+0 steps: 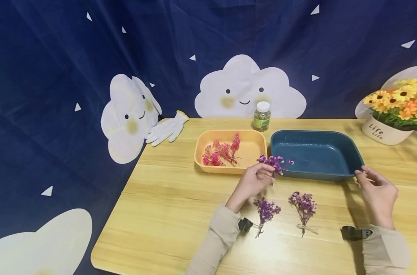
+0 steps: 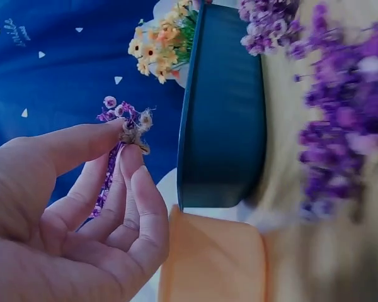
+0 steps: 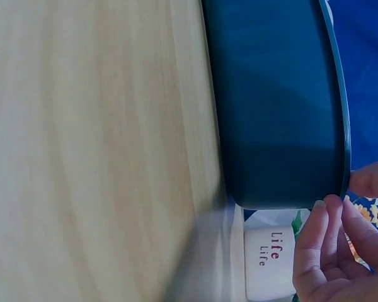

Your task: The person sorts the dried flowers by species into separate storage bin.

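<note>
Beige fabric sleeves (image 1: 218, 236), closest on my head feed, flank two purple dried-flower bunches (image 1: 304, 204) towards the pale wood-grain table's (image 1: 160, 214) near edge. Behind, a yellow-orange plastic tray (image 1: 251, 152) holds pink dried-flower bunches (image 1: 225, 150). By its near right corner, the left hand (image 1: 252, 183) pinches a third purple bunch (image 1: 271, 162) by its twine (image 2: 135, 133); I judge a loose pinch could drop it between the trays. Rightward, the right hand (image 1: 379, 191) grips the near right corner of a dark-blue plastic tray (image 1: 311, 157), floor visible; a tug might skew it.
</note>
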Available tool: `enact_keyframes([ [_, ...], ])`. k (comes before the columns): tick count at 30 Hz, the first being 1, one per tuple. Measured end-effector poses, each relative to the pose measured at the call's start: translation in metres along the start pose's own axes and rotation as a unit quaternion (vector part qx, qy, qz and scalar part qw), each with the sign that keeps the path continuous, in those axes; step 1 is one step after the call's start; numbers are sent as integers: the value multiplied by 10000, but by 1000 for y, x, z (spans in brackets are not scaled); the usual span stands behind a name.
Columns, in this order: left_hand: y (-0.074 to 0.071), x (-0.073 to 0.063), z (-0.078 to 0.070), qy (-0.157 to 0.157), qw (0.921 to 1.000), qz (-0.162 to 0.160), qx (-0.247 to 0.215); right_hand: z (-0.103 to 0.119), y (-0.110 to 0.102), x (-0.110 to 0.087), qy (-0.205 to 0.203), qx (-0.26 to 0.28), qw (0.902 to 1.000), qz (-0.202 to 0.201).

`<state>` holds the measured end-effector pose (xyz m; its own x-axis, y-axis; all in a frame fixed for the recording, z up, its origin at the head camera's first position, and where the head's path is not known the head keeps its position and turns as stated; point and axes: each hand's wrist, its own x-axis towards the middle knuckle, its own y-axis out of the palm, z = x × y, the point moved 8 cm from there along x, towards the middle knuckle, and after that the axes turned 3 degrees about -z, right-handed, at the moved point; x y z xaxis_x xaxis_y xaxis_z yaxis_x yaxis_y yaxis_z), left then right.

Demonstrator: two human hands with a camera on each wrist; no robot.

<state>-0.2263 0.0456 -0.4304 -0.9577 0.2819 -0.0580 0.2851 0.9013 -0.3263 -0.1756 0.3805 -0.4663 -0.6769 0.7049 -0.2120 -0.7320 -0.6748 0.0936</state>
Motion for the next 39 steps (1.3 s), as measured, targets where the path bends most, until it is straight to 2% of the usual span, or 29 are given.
enact_keyframes([
  [4, 9, 20, -13, 182, 9998, 4, 87, 0, -1, 0, -28, -35, 10000, 34],
  [11, 28, 52, -26, 209, 9996, 57, 160, -1, -1, -1, 18, -87, 10000, 16],
  [18, 40, 75, -37, 460, 9988, -77, 125, -2, -1, -1, 11, -56, 10000, 17],
  [23, 43, 81, -33, 390, 9988, -268, 118, -1, -1, -2, -10, 8, 10000, 2],
  [28, 44, 82, -32, 523, 9981, -313, 118, 0, -2, -1, -39, -13, 10000, -6],
  [39, 41, 78, -27, 538, 9978, -288, -260, -1, -2, -1, -54, -38, 10000, -36],
])
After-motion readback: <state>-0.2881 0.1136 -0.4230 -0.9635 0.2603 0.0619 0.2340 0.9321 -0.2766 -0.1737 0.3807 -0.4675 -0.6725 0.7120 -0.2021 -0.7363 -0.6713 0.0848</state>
